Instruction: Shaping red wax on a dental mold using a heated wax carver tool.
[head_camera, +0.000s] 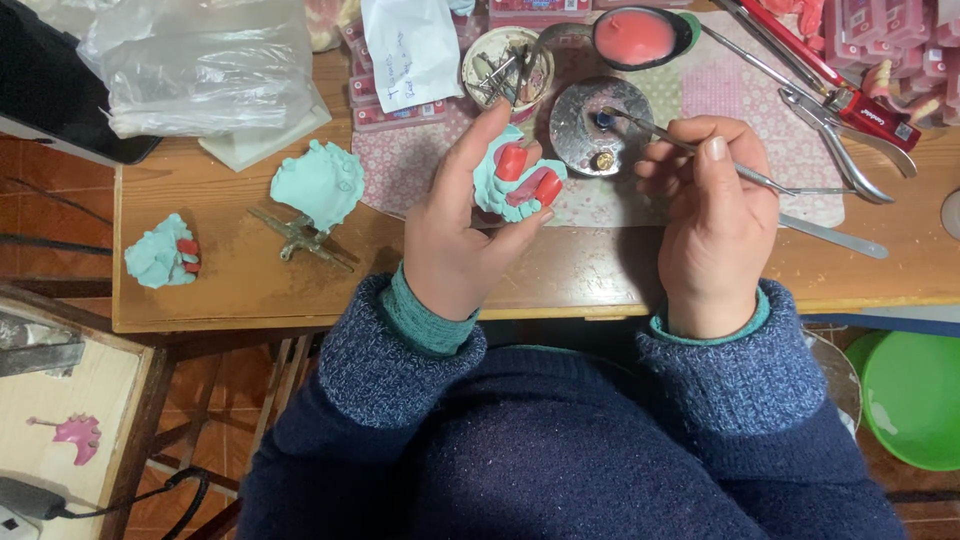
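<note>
the left hand (455, 235) grips a green dental cast (515, 180) tilted up above the worktop (250, 280), red wax facing the eyes; the right hand (705, 225) pinches a thin metal tool (690, 150), tip at the small burner (600, 125), likely to heat it.

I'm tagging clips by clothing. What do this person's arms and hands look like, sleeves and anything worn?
Both arms wear a thick, dark blue knitted sweater with lighter flecks. A teal ribbed cuff from an under-layer shows at each wrist. The left hand and right hand are bare: no gloves, and no rings or watch in view. The fingernails are short and unpainted.
</note>
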